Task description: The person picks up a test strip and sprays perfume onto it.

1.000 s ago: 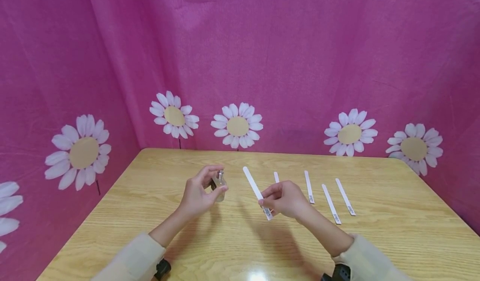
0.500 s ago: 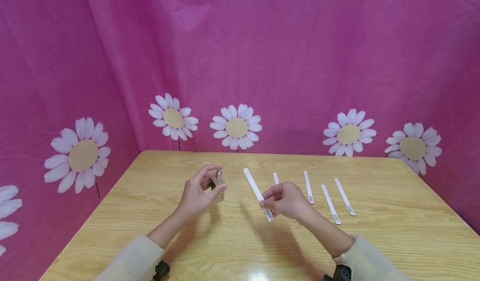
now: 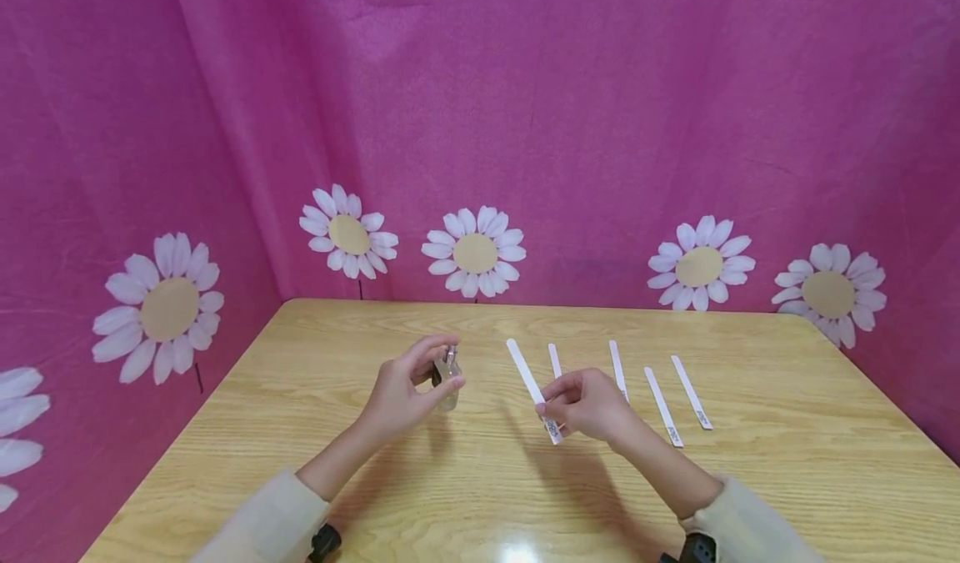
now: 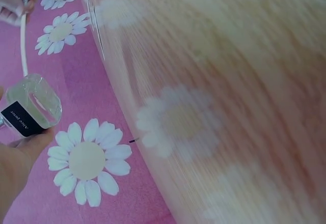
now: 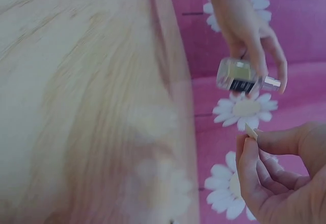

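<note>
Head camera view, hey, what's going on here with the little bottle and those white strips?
A person sits at a wooden table. Their left hand grips a small clear glass bottle with a spray top, held above the table. Their right hand pinches one white paper strip near its printed end, its far end angled up towards the bottle. Four more strips lie on the table to the right.

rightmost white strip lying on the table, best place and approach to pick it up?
Take the rightmost strip at its near, printed end, probably from above with the right hand, which is closest. It lies flat on the table, thin and narrow, so the fingers would pinch across its long edges; the neighbouring strip sits apart, leaving room.
</note>
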The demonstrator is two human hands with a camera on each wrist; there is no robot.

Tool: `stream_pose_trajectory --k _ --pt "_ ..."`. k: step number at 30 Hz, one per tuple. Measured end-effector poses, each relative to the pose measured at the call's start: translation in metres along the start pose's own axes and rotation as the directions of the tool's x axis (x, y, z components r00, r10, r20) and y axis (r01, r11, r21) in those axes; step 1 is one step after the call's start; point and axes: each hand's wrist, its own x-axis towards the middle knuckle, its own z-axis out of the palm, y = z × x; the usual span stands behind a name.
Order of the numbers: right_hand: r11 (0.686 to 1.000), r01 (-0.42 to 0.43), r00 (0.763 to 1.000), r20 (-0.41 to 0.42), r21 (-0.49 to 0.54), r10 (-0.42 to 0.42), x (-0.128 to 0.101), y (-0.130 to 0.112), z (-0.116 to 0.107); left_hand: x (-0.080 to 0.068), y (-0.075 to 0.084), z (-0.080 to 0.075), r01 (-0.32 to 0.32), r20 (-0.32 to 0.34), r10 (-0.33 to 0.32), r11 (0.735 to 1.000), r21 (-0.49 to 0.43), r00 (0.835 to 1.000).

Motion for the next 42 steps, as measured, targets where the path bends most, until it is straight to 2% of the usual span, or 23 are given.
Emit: stream_pose_trajectory --k 5,14,19,27,34,42 --pt "0.997 -0.073 0.996 -0.055 -0.031 0.071 0.000 0.018 -0.009 -0.001 -0.001 -0.003 0.005 0.023 -0.005 1.000 0.016 1.000" --pt "0.981 -0.183 0.973 -0.159 -0.067 0.170 0.005 0.042 -0.024 -0.001 -0.002 -0.004 0.006 0.057 -0.005 1.000 -0.006 0.998" --pt "0.974 -0.192 0.965 -0.203 -0.119 0.165 0.007 0.050 -0.029 -0.002 -0.001 -0.005 0.012 0.054 -0.012 1.000 -0.005 0.998" --pt "0.977 -0.197 0.961 -0.215 -0.077 0.176 0.013 0.060 -0.035 -0.002 -0.001 -0.009 0.013 0.039 -0.013 1.000 -0.007 0.999" --pt "0.969 -0.240 0.945 -0.246 -0.066 0.217 0.018 0.064 -0.037 -0.002 -0.005 -0.010 -0.012 0.028 0.013 1.000 -0.018 1.000" --pt "0.959 -0.264 0.935 -0.270 -0.098 0.230 0.023 0.065 -0.038 -0.003 -0.005 -0.011 0.003 0.028 -0.003 1.000 -0.015 1.000"
